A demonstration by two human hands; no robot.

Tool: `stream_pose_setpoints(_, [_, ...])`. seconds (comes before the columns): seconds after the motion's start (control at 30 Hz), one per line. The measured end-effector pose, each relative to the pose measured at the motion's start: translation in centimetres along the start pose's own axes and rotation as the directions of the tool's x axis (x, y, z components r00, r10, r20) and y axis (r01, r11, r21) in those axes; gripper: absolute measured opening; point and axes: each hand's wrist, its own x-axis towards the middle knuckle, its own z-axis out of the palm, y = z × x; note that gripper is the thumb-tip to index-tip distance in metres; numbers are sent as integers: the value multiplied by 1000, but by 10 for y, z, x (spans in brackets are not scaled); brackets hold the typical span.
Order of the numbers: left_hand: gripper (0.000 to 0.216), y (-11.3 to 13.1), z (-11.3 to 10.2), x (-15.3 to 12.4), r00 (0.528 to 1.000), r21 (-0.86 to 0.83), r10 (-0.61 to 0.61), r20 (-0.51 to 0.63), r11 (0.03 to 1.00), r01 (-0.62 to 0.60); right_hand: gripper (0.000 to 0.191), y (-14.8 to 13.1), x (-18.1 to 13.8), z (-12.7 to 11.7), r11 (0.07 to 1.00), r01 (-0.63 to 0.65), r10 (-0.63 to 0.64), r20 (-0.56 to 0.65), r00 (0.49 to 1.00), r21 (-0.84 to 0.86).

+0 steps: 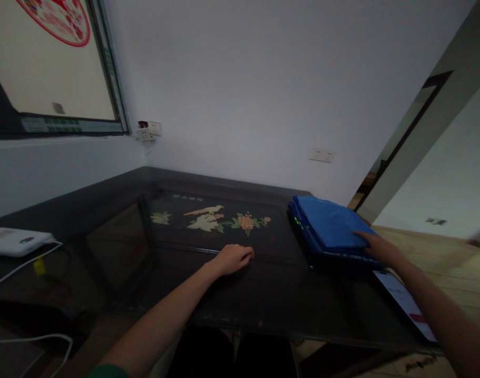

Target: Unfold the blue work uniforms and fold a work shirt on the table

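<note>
Found right hand (382,249) spread flat, gripping nothing, on folded blue cloth (329,223) at far right of table (263,294). Found left hand (234,258) half-curled, empty, resting mid-table. Advise even palm pressure, keeping folds square and clear of phone (405,302) alongside.

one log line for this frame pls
left hand: curled, resting on dark table | right hand: flat on folded blue cloth | phone: table's right edge, by right forearm | white device: far left, cabled
</note>
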Motion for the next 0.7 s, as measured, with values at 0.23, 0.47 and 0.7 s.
stream_pose_setpoints(0.23, [22,-5,6,1,1000,-19,17,-14,1000,-17,52,-39,3,-19,987,-142,145,41,989,-75])
stream_pose_setpoints(0.47, [24,-4,4,0,1000,-19,-1,-8,1000,1,44,-117,45,-99,992,-124,119,-114,986,-37])
stream_pose_setpoints(0.7, [26,-10,9,5,995,-242,-55,-83,970,33,36,-239,36,-145,944,173,-94,-274,957,282])
